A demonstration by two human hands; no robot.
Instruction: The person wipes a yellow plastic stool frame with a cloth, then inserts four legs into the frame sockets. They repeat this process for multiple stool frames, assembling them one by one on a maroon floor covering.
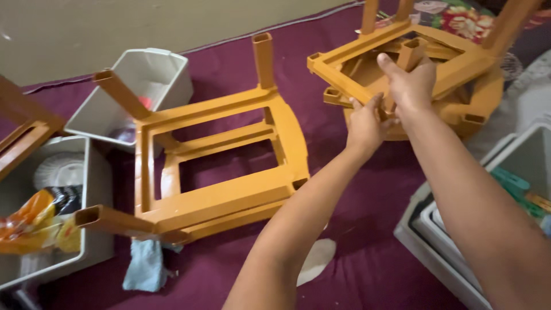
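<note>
Carpet [367, 252] of deep purple covers the floor, with a pale wall behind it. Two orange plastic stools lie upside down on it, legs pointing up. The nearer stool [221, 172] sits in the middle, untouched, well apart from both hands. The far stool [453, 74] lies at upper right, and both hands meet on its underside frame. The right hand [410, 83] is closed around a short orange leg piece [411, 54] standing in the frame's centre, thumb raised beside it. The left hand [364, 123] presses from just below, fingers curled narrowly against the frame's edge, touching the right hand.

An empty-looking grey bin [152, 74] tilts behind the nearer stool; something red shows inside, too hidden to tell. At left a grey tub [86, 235] holds a white disc, a dark packet and orange-yellow wrappers. At right, nested white tubs [453, 252] hold green and yellow pieces. A blue cloth [146, 267] and a white scrap [315, 258] lie on the carpet.
</note>
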